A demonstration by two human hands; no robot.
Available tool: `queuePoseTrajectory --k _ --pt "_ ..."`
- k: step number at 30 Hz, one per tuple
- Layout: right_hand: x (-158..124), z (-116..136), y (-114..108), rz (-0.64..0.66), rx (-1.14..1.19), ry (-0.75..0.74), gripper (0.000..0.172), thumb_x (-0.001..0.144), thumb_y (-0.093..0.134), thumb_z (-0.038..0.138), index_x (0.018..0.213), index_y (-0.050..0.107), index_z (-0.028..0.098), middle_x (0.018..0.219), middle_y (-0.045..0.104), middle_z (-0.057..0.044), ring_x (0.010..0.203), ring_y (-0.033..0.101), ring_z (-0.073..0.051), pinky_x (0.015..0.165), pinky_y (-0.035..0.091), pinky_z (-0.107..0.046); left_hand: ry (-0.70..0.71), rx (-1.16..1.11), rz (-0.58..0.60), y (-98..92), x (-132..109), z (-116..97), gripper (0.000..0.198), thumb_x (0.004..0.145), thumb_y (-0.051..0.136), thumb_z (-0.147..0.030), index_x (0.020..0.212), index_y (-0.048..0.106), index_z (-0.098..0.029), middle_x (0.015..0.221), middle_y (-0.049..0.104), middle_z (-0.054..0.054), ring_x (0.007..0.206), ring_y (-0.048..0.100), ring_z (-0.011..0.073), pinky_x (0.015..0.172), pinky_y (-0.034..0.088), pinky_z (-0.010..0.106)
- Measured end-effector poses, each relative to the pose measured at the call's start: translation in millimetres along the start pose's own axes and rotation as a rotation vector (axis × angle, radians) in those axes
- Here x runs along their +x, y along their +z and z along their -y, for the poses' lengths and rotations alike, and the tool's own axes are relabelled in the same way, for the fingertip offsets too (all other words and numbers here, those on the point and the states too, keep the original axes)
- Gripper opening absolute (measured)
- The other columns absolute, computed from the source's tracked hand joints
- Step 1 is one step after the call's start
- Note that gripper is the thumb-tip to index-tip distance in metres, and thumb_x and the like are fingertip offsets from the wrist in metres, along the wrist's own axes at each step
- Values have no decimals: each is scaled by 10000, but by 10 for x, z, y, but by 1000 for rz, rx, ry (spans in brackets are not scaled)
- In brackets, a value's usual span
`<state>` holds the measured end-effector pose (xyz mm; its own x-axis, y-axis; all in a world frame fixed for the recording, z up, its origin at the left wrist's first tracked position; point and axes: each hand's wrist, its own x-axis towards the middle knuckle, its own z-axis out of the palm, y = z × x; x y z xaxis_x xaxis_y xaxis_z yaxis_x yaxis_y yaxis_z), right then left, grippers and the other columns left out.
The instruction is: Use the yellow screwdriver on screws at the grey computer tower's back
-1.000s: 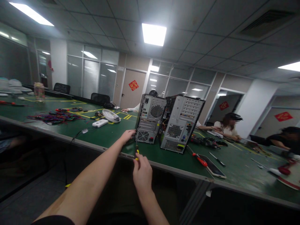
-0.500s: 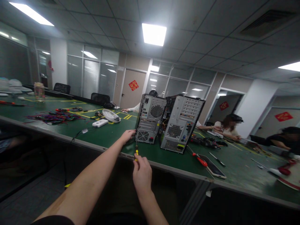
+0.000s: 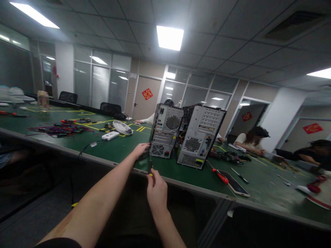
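Two computer cases stand upright side by side on the green table, rear panels facing me. At the lower left edge of the left computer case [image 3: 166, 132], my left hand [image 3: 141, 150] grips its side, with the fingertips partly hidden. My right hand [image 3: 157, 186] is closed around the handle of a black-and-yellow screwdriver [image 3: 150, 167]. Its thin shaft points up to the case's lower left corner; I cannot make out exactly where the tip sits. To the right, the second computer case [image 3: 198, 137] is touched by neither hand.
Left lie a bundle of coloured cables [image 3: 60, 129], a white power strip [image 3: 110, 135] and a white round fan-like part [image 3: 123, 127]. Right are a red-handled screwdriver [image 3: 222, 178], a phone [image 3: 239, 187] and black cables [image 3: 230, 156]. People sit across and at the right.
The screwdriver's handle has turned in my right hand: its yellow stripe showed before, now mostly black faces me. My left hand and both cases stay put. A co-worker at the right has shifted.
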<state>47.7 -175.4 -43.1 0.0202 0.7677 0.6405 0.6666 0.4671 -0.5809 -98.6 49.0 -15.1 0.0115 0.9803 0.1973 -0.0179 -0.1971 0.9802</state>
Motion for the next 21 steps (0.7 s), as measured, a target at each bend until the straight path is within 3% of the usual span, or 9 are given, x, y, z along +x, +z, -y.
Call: queuePoseTrajectory --k 6,12,18,21 --pt "-38 -1 -5 3 -107 -60 323 965 495 170 1206 707 207 1025 734 -89 968 695 -237 873 518 -324 -1 12 -11 6 -5 -12 485 736 688 -412 1155 760 -179 1223 738 109 1107 671 273 722 460 280" --pt "13 18 -10 15 -13 106 252 1029 462 297 1168 648 201 986 775 -82 806 745 -221 679 505 -268 -12 5 -9 13 -30 -32 496 750 675 -407 1183 746 -177 1213 739 105 1084 682 264 719 445 279" --pt "-17 5 -19 24 -82 -24 282 967 518 188 1192 687 210 1063 748 -81 975 718 -226 863 519 -296 -14 -11 1 15 -31 -38 502 736 687 -406 1178 747 -176 1204 744 105 1091 682 265 737 448 284" --pt "-23 9 -35 42 -136 -40 308 938 528 147 1185 695 224 1041 732 -72 972 708 -220 861 518 -293 -11 -10 -3 13 -27 -33 504 734 690 -412 1175 750 -176 1191 748 107 1081 686 267 741 452 290"
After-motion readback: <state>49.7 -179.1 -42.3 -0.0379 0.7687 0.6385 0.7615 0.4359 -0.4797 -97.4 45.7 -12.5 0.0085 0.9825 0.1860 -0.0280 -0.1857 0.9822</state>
